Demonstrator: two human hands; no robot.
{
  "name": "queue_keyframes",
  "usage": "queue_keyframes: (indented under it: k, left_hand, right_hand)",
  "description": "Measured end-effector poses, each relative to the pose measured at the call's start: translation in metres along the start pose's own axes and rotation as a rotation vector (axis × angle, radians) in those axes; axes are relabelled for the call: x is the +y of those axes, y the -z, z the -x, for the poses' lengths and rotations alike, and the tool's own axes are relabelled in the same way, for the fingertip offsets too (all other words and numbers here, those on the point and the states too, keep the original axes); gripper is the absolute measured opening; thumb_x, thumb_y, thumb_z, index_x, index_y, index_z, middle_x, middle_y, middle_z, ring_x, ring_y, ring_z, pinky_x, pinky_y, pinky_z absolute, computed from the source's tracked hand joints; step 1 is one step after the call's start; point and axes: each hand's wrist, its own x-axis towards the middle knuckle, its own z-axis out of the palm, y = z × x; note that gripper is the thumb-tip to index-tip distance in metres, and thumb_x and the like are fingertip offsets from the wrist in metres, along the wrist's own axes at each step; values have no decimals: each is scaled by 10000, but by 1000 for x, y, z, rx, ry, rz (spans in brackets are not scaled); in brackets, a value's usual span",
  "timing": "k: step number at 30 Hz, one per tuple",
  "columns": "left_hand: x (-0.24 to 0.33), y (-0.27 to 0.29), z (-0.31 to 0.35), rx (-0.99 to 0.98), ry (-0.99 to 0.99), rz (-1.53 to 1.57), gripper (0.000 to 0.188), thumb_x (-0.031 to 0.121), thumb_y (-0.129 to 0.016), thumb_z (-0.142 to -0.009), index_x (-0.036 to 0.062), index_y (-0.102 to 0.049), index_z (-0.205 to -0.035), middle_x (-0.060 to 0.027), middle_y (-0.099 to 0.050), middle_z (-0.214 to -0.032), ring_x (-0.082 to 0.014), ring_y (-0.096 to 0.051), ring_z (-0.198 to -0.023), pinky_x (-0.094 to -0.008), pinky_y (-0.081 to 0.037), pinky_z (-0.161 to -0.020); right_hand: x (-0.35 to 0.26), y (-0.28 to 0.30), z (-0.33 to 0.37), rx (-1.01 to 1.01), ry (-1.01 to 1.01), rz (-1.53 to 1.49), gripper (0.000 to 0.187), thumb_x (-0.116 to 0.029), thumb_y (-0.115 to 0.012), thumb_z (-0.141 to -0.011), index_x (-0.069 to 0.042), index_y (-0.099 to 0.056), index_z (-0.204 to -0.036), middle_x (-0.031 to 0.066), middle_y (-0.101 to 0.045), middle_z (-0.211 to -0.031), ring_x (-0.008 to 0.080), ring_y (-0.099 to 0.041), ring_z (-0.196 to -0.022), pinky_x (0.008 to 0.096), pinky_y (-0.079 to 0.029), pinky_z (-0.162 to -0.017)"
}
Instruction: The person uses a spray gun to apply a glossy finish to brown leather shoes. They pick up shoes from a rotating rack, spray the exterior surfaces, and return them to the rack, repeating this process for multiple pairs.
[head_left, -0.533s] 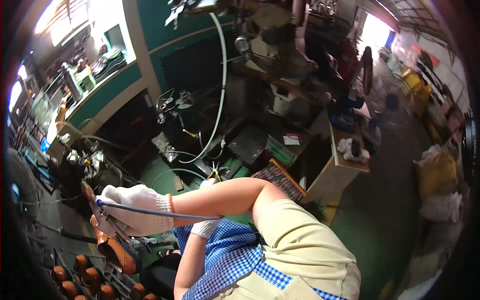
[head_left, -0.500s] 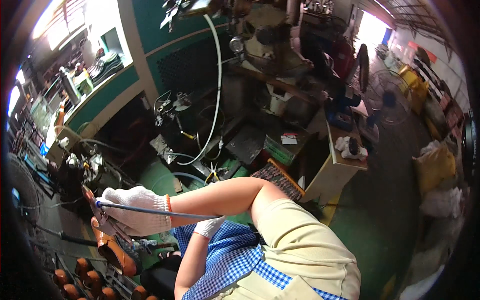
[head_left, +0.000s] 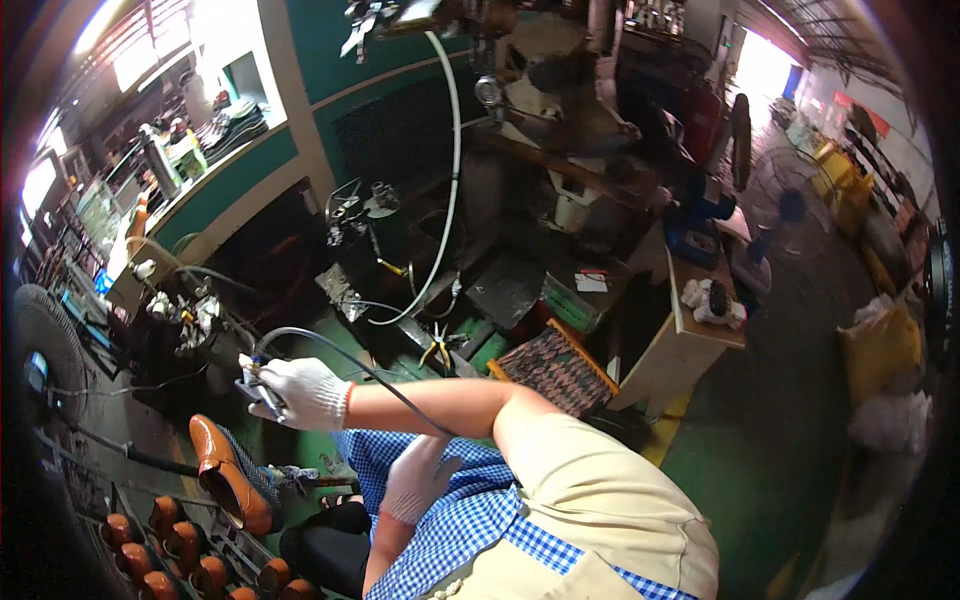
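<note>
My right hand, in a white knit glove, grips a metal spray gun with a dark hose looping back along the forearm. Below it, apart from the gun, a shiny brown leather shoe is tilted on its side, its toe toward the upper left. A metal fitting with a rod sits beside the shoe's sole; how they join is unclear. My left hand, also gloved, lies over the blue checked apron, holding nothing, with its thumb apart from the fingers.
Several brown shoes stand on a rack at the lower left. A fan is at the left edge. Yellow-handled pliers, a woven-seat stool and a wooden table are ahead. A pale hose hangs from above.
My right hand with the spray gun has moved up and right, away from the shoe. My left hand has shifted slightly lower, its fingers more visible. The view has turned a little.
</note>
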Motion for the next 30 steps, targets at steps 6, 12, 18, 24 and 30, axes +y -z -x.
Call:
queue_keyframes:
  k: [6, 12, 18, 24, 30]
  left_hand:
    - [7, 97, 138, 633, 145, -148, 145, -27, -682, -857, 0, -752, -982, -145, -758, -966, -303, -728, -917, -402, -565, -866]
    - [-43, 129, 225, 1213, 644, -566, 627, -50, -653, -894, -18, -477, -1495, -193, -478, -1551, -339, -416, -1466, -447, -301, -1239]
    - [-89, 102, 232, 1175, 628, -344, 690, -29, -826, -809, 62, -521, -1421, -183, -484, -1486, -313, -546, -1353, -415, -537, -1072]
    - [-100, 107, 207, 1196, 588, -229, 822, -1, -876, -772, 77, -409, -1443, -145, -413, -1461, -274, -440, -1386, -424, -365, -1193]
    - [-110, 89, 187, 1333, 690, -124, 843, 17, -813, -843, 25, -334, -1537, -132, -334, -1544, -289, -347, -1461, -440, -288, -1243]
  right_hand:
    - [-27, -53, 60, -171, -95, -243, 322, -329, -681, -976, -54, -620, -1132, 167, -623, -1047, 392, -671, -917, 469, -562, -756]
    - [-27, -57, 72, -148, 61, -101, 223, -265, -807, -833, -134, -684, -963, 78, -634, -940, 291, -650, -864, 415, -549, -738]
    - [-4, -88, 88, -386, -50, -178, 309, -104, -757, -861, -66, -713, -1164, 118, -671, -935, 317, -652, -861, 389, -558, -748]
    - [8, -109, 90, -465, -129, -149, 211, -240, -696, -943, -122, -715, -1118, 144, -659, -949, 342, -667, -835, 411, -563, -694]
    - [-11, -144, 75, -330, -346, -657, 153, -180, -661, -937, -37, -642, -987, 192, -635, -838, 394, -631, -793, 485, -488, -697]
